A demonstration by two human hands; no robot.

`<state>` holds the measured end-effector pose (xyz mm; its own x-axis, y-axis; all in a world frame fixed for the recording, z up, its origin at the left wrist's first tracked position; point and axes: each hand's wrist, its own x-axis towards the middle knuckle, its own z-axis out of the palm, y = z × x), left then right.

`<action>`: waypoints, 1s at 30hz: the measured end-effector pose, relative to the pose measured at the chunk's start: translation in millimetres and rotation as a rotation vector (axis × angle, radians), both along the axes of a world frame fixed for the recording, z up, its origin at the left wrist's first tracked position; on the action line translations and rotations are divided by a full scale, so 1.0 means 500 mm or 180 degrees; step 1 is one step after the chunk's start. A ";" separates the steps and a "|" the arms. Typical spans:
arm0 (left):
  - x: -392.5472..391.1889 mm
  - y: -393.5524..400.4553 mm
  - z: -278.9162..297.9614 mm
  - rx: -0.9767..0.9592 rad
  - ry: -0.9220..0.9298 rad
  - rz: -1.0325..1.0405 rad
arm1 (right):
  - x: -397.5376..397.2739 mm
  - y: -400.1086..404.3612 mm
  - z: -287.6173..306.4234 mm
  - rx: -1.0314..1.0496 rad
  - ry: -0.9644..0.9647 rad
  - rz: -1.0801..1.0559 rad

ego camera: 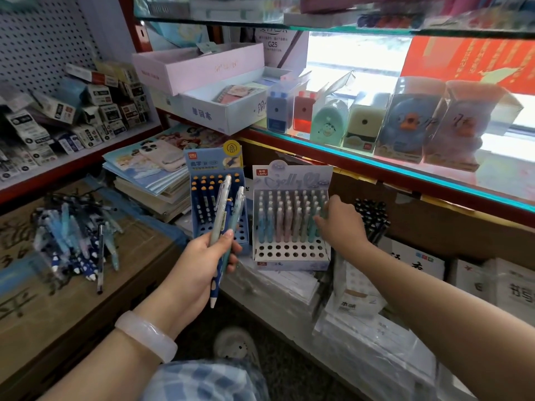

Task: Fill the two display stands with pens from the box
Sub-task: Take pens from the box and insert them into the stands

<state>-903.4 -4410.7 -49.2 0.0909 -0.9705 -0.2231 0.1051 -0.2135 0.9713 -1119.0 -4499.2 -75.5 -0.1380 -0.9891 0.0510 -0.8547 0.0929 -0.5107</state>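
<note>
Two display stands stand side by side on stacked paper packs. The blue stand (215,169) on the left holds several dark blue dotted pens in its back rows. The white stand (292,250) on the right is mostly filled with pastel pens, and its front rows of holes are bare. My left hand (199,264) grips three pens (224,215) in front of the blue stand. My right hand (341,218) pinches a pastel pen at the right end of the white stand's rows. A loose heap of pens (75,241) lies on the brown cardboard box (34,314) at the left.
A stack of notebooks with a phone on top (150,166) sits behind the blue stand. A cup of black pens (373,218) stands right of the white stand. A glass shelf (376,166) above carries boxed sharpeners. Small boxes crowd the left shelf (72,117).
</note>
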 end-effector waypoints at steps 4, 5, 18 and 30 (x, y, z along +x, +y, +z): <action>-0.011 0.004 0.002 0.0020 0.0045 -0.0050 | 0.038 0.024 0.059 0.0023 -0.0897 0.0693; -0.015 0.006 0.003 0.0016 -0.0008 -0.0073 | 0.054 0.032 0.073 0.0313 -0.1332 0.0954; -0.023 0.019 0.019 -0.0064 -0.0097 -0.0155 | 0.103 0.065 0.139 0.0782 -0.2854 0.1174; -0.030 -0.012 0.018 -0.0435 -0.0060 0.0020 | -0.056 0.005 0.103 -0.0345 -0.0265 0.0377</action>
<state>-918.4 -4416.6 -40.2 0.1000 -0.9912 -0.0870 0.0874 -0.0783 0.9931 -1147.0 -4496.7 -23.8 -0.0291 -0.9880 0.1514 -0.8108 -0.0653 -0.5817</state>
